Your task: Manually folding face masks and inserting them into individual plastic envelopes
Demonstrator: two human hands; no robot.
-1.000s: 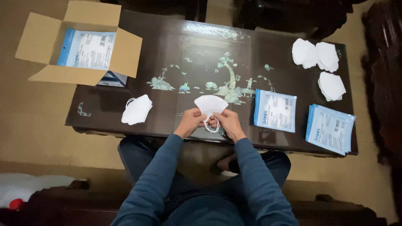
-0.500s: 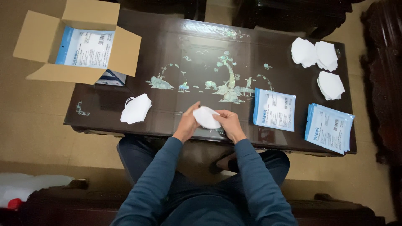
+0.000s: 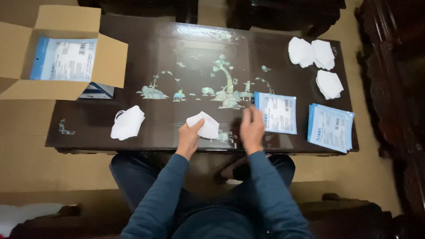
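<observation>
My left hand (image 3: 188, 137) grips a folded white face mask (image 3: 204, 125) near the front edge of the dark inlaid table (image 3: 177, 57). My right hand (image 3: 252, 128) is blurred, holds nothing, and hovers with fingers apart just left of a single blue-and-white pouch (image 3: 279, 113). Another folded white mask (image 3: 127, 122) lies on the table to the left of my left hand.
An open cardboard box (image 3: 57, 53) with flat pouches inside sits at the table's left end. A stack of blue-and-white pouches (image 3: 331, 127) lies at the front right. Several white masks (image 3: 315, 59) lie at the back right. Dark wooden furniture stands on the right.
My right hand has let go of the mask and moved right toward the single pouch. My left hand alone now holds the folded mask, shifted slightly left.
</observation>
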